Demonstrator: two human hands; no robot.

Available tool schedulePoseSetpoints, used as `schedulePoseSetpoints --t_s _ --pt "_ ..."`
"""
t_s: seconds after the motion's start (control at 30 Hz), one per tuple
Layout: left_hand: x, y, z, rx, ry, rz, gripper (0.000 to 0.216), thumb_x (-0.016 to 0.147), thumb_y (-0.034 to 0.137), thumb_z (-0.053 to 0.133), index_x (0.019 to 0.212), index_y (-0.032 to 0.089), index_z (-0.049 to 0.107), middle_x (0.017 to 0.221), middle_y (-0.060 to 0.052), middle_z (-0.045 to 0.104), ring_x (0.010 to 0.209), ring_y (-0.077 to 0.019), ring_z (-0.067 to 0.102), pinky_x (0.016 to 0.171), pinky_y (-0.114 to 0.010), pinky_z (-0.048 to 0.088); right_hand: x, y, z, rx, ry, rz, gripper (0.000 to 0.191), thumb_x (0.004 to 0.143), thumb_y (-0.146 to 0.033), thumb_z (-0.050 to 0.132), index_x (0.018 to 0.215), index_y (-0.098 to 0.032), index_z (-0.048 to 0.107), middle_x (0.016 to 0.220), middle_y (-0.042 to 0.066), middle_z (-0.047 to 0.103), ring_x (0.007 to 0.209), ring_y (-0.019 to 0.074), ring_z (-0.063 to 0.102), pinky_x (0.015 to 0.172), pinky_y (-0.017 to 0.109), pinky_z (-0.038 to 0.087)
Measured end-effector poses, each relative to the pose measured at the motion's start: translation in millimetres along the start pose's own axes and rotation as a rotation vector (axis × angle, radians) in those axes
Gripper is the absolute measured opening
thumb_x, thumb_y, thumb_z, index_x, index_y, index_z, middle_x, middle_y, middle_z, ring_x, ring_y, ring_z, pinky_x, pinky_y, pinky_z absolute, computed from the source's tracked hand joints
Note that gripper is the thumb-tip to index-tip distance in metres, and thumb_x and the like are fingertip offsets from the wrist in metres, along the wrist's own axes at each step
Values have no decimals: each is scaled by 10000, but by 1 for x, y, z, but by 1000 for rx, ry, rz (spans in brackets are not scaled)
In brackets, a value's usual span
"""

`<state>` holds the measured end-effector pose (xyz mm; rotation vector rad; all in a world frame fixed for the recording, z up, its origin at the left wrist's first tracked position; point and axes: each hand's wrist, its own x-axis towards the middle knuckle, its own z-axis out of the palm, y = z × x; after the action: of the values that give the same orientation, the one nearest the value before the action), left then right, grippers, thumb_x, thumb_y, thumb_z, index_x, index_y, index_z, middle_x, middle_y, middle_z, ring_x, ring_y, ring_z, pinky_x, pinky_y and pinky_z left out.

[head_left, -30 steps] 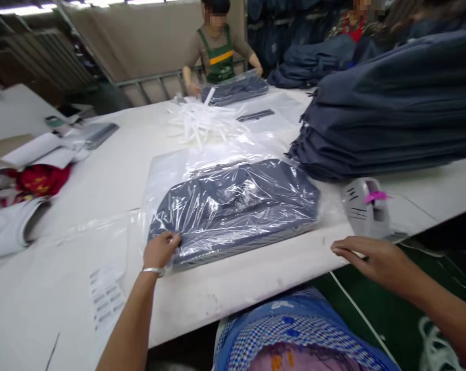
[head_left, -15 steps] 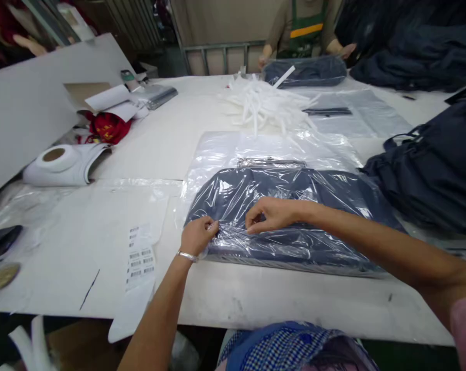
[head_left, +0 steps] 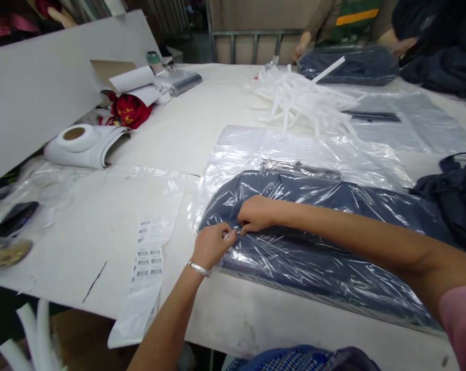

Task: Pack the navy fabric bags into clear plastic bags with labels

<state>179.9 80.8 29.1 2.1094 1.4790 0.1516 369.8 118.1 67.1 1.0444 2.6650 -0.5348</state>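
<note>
A dark navy fabric item [head_left: 376, 206], likely a folded bag, lies in a clear plastic bag [head_left: 290, 263] on the table before me. Near its left end, my left hand [head_left: 213, 245] is closed in a pinch on the plastic film. Just right of it, my right hand [head_left: 258, 214] reaches across the package with bent fingers closed on the film. The two hands are nearly touching. Shiny creases run through the plastic below the fingers. The right fingertips are partly hidden.
Beyond the package lie flat plastic bags [head_left: 236, 147] and a heap of white strips [head_left: 302, 100]. Barcode stickers [head_left: 150, 263] and a white roll [head_left: 76, 138] are on the left. A dark backpack [head_left: 455, 190] sits right. Across the table, a person's hand [head_left: 303, 44] touches another wrapped item [head_left: 349, 64].
My right hand has moved left along the plastic, closer to my left hand, which keeps its pinch. The view has turned left, so the scene sits further right.
</note>
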Motion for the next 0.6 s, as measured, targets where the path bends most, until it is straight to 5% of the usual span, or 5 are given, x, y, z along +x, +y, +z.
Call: schedulePoseSetpoints --t_s 0.23,0.37,0.5,0.6 --pt "2 2 1 66 6 -27 261 842 418 530 701 223 630 662 -6 660 628 -159 569 568 -273 261 13 8 5 -171 51 191 504 786 -592 692 929 -111 737 901 175 724 874 303 673 706 327 443" --pt "-1 10 3 173 52 -67 253 861 402 507 716 226 618 701 -16 681 681 -183 610 565 -277 262 -18 2 3 -112 245 404 299 937 -395 564 1005 -135 695 922 151 726 890 274 678 705 304 431" --pt "-6 16 9 327 113 -63 278 908 412 456 784 223 619 739 -41 701 720 -212 648 571 -284 288 -89 -51 31 326 470 465 245 956 -360 517 918 -180 678 788 58 718 721 195 660 632 261 404" --pt "-9 15 10 378 173 -30 279 935 405 421 906 227 634 794 -53 719 750 -233 670 591 -294 350 -149 -103 76 912 427 387 242 937 -354 527 883 -172 678 702 26 696 630 148 651 599 220 438"
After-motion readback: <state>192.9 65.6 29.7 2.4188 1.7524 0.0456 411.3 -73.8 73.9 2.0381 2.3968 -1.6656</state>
